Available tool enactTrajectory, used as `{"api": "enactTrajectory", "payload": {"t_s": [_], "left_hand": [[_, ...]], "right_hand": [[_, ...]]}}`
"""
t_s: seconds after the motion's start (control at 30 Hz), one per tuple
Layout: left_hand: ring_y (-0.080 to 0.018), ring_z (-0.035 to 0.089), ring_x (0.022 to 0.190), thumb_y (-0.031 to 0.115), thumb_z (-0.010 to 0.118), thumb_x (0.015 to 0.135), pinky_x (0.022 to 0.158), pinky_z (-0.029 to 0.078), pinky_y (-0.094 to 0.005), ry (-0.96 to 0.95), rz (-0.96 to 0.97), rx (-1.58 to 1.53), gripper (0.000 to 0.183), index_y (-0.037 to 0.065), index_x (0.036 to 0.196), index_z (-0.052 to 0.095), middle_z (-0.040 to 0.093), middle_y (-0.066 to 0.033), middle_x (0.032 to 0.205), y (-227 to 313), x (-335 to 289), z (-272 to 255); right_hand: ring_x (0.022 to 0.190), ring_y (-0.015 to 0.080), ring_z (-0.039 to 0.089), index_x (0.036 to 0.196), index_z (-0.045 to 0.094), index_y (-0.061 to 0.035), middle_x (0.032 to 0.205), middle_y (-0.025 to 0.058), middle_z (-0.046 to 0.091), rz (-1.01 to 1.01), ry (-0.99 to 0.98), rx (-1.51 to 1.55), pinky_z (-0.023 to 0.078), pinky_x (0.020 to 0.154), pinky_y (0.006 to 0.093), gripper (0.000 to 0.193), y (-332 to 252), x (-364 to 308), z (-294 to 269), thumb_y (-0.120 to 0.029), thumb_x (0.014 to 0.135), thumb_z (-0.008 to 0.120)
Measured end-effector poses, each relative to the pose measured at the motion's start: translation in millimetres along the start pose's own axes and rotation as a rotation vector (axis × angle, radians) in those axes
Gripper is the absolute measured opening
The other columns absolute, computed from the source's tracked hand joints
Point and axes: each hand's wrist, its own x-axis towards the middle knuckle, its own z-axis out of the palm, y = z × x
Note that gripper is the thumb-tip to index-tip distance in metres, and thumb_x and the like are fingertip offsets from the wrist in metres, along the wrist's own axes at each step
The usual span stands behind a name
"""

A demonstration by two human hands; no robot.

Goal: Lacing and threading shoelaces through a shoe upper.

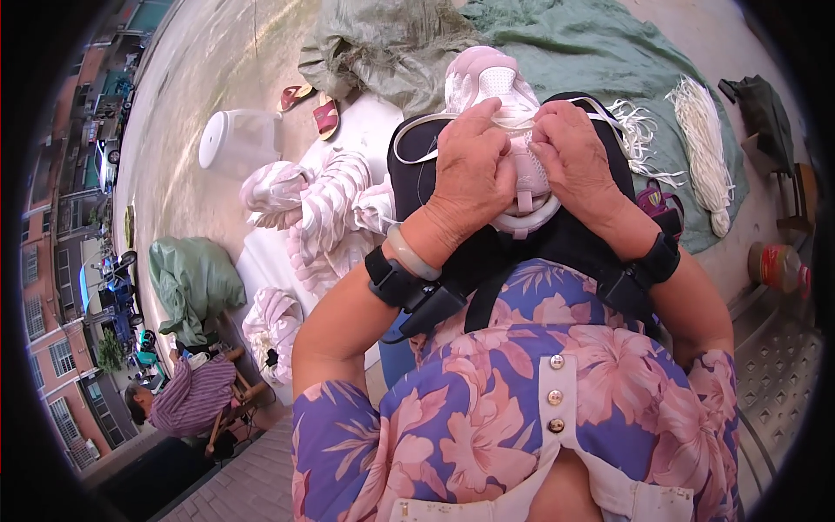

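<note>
A pink and white sneaker rests on my lap over black cloth, its toe pointing away from me and its heel close to my body. White shoelace loops out on both sides of the shoe's throat. My left hand is closed at the left of the tongue, fingers pinched on the lace. Across from it, my right hand is bent over the right side of the eyelets, also pinching lace. The fingers cover most of the eyelets, so the lace's path there is hidden.
Left of my lap lies a heap of similar sneakers, with a clear plastic bin and red slippers beyond. White lace bundles lie on a green tarpaulin at right. A person sits at lower left.
</note>
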Motion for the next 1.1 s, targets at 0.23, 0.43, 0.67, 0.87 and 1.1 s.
{"api": "enactTrajectory", "payload": {"t_s": [0.23, 0.43, 0.67, 0.87, 1.1], "left_hand": [[-0.0382, 0.051, 0.105, 0.005, 0.060, 0.070, 0.093, 0.039, -0.0423, 0.042, -0.090, -0.003, 0.026, 0.002, 0.096, 0.056, 0.054, -0.0203, 0.115, -6.8, 9.0, -10.9], [-0.0265, 0.057, 0.094, 0.007, 0.058, 0.072, 0.095, 0.035, -0.0450, -0.049, 0.038, 0.297, 0.022, 0.007, 0.094, 0.059, 0.061, -0.0107, 0.097, 1.4, 21.7, -12.5], [-0.0190, 0.062, 0.070, 0.004, 0.055, 0.079, 0.078, 0.045, -0.0304, 0.007, -0.062, 0.282, 0.018, 0.006, 0.096, 0.062, 0.062, -0.0074, 0.069, -22.5, 16.1, -50.2], [-0.0114, 0.060, 0.065, 0.009, 0.048, 0.090, 0.062, 0.048, -0.0234, 0.380, -0.688, -0.422, 0.018, 0.000, 0.097, 0.060, 0.064, -0.0060, 0.080, -51.8, -6.3, -63.6], [-0.0047, 0.051, 0.065, 0.011, 0.052, 0.089, 0.063, 0.044, -0.0192, 0.165, -0.843, -0.724, 0.014, 0.001, 0.094, 0.059, 0.058, 0.0009, 0.076, -23.1, -15.2, -36.7]], "right_hand": [[0.081, 0.0200, 0.050, 0.088, 0.049, -0.0014, 0.087, 0.0092, 0.052, 0.437, -0.062, 0.241, 0.041, 0.077, 0.0289, 0.006, 55.8, -33.8, -79.5, -0.003, 0.082, 0.051], [0.090, 0.0258, 0.055, 0.094, 0.054, -0.0030, 0.092, 0.0112, 0.056, 0.234, -0.092, 0.082, 0.041, 0.082, 0.0325, 0.018, 40.8, -32.4, -67.7, -0.002, 0.076, 0.055], [0.086, 0.0200, 0.055, 0.099, 0.057, -0.0081, 0.080, 0.0029, 0.056, -0.251, -0.160, -0.278, 0.034, 0.094, 0.0450, 0.028, 22.2, -15.4, -33.5, -0.004, 0.071, 0.059], [0.072, 0.0195, 0.056, 0.091, 0.059, -0.0064, 0.066, 0.0027, 0.050, -0.350, -0.082, -0.383, 0.034, 0.097, 0.0468, 0.021, 35.7, -22.0, -63.1, -0.001, 0.071, 0.056], [0.075, 0.0236, 0.059, 0.095, 0.060, -0.0034, 0.077, 0.0080, 0.059, -0.187, 0.136, -0.668, 0.037, 0.094, 0.0452, 0.016, 110.5, -101.2, -144.8, 0.000, 0.080, 0.058]]}}
